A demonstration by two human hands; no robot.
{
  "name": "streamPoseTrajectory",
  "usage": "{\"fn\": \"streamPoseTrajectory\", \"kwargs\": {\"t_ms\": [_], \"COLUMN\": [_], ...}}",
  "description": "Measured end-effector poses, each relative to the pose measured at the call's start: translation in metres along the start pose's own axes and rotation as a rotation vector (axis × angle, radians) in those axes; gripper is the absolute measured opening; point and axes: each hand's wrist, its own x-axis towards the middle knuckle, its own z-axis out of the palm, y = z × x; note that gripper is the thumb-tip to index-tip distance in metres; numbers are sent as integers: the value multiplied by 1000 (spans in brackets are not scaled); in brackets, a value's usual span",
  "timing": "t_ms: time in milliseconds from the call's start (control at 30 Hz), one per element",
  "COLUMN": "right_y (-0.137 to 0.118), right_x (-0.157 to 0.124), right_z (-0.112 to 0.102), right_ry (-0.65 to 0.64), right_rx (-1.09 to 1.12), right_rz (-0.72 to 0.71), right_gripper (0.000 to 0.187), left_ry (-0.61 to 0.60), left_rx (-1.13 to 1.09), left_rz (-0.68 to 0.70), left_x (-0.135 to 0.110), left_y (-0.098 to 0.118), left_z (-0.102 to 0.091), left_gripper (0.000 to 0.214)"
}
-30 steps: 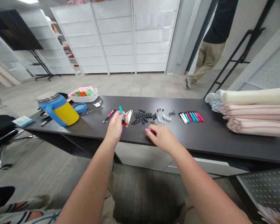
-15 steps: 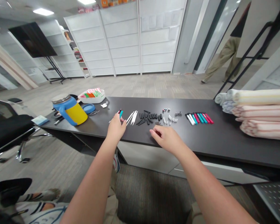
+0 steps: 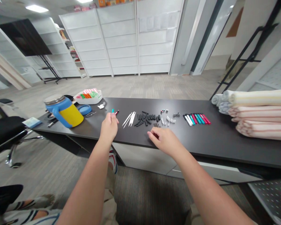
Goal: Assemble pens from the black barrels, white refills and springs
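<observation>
My left hand [image 3: 108,127] is closed at the left part of the dark desk, its fingers pinching a teal pen piece [image 3: 112,110] whose upper end sticks out above them. Just beyond the fingertips lies a thin red-and-black piece [image 3: 117,112]. To its right are white slender sticks [image 3: 129,119], which look like refills. My right hand [image 3: 165,139] hovers or rests near the front edge, fingers curled in and thumb out, with nothing seen in it. Close above it lie small dark springs [image 3: 157,125], black tube parts [image 3: 145,118] and small clear white pieces [image 3: 170,120].
Assembled-looking white, teal and red pens [image 3: 196,119] lie in a row to the right. Rolled towels [image 3: 259,114] are stacked at the right end. A blue-and-yellow jug [image 3: 65,112], a blue lid [image 3: 84,109] and a white basket [image 3: 89,99] stand left.
My left hand has moved slightly left and tilted more upright with the teal piece, away from the white sticks. My right hand stays almost in place. The view has shifted a little.
</observation>
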Motion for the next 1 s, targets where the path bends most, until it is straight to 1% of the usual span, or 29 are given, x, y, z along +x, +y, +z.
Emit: {"fn": "streamPoseTrajectory", "kwargs": {"t_ms": [33,67,133,167,200,267,333,433,567,667,767,833,867,933,1000], "right_y": [0,-1,-1,0,0,1,3,5,6,4,2,2,3,9,22], "right_x": [0,1,1,1,1,1,2,2,3,3,1,-1,-2,-5,-8], "right_z": [-1,-1,-3,-3,-4,-3,0,3,3,1,-2,-7,-11,-24,-42], "right_ry": [1,2,7,8,9,14,17,12,17,26,48,106,149,267,413], "right_rx": [8,27,88,118,139,143,110,52,41,97,204,259,266,230,128], "right_rz": [3,10,32,39,40,10,-53,-115,-111,-70,0,38,54,104,216], "right_gripper": [34,30,19,18,23,34,32,23,19,15,12,14,16,21,26], "left_ry": [3,-26,-144,-203,-245,-275,-286,-312,-342,-346,-294,-245,-226,-215,-228], "left_rx": [119,238,394,426,440,440,401,292,120,5,-119,-181,-201,-223,-233], "left_rz": [120,270,563,671,749,834,878,887,837,772,663,577,541,485,461], "left_x": [-3,-7,-16,-20,-25,-33,-38,-42,-42,-41,-40,-38,-38,-37,-37], "left_y": [3,7,14,18,21,27,32,34,31,30,30,29,29,28,27], "left_z": [-1,-1,1,3,6,12,18,24,31,35,40,41,41,41,41], "left_gripper": [36,31,25,24,24,24,25,25,24,23,36,46,47,41,30]}}
